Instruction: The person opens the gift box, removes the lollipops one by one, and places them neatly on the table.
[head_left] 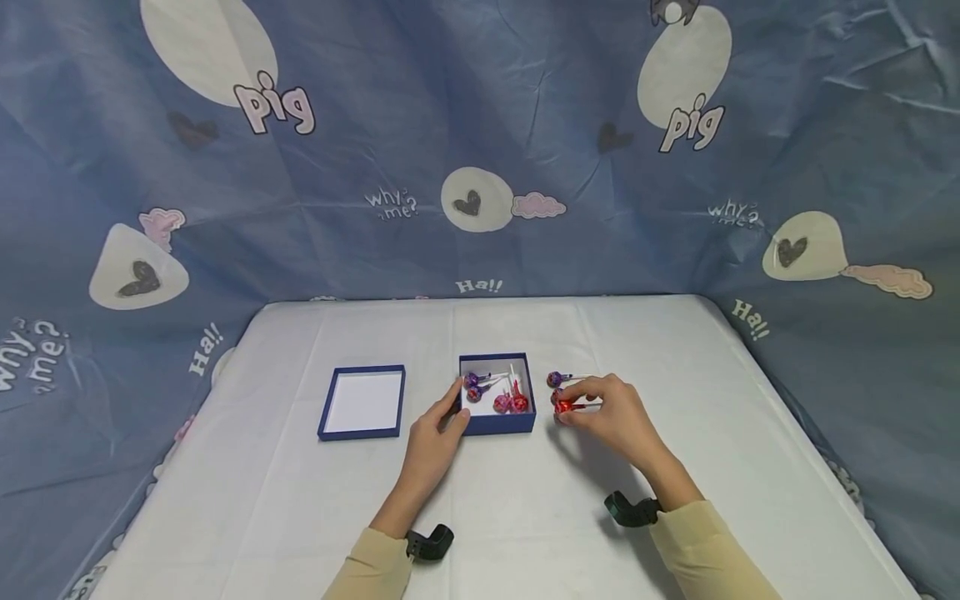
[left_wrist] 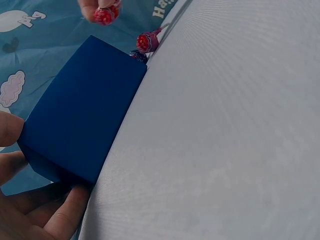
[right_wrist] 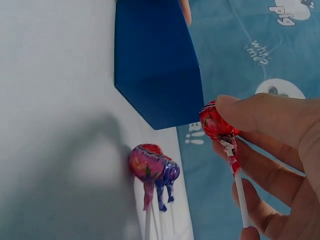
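A blue box (head_left: 498, 425) stands uncovered on the table, with several wrapped lollipops inside, among them a purple one (head_left: 475, 393), a pink one (head_left: 502, 403) and a red one (head_left: 519, 402). My left hand (head_left: 433, 446) grips the box at its left side, near the front corner. To the right of the box, my right hand (head_left: 618, 421) pinches a red lollipop (right_wrist: 215, 122) by its wrapped head, its white stick lying along the fingers. Below it in the right wrist view are a pink lollipop (right_wrist: 145, 162) and a purple lollipop (right_wrist: 171, 171), with red wrapping partly hidden behind.
Left of the box lies a blue-rimmed lid (head_left: 365, 435), white inside face up. The table (head_left: 247, 500) wears a white cloth. A blue printed curtain (head_left: 360, 250) hangs behind it and along both sides. Each wrist carries a black camera mount (head_left: 430, 544).
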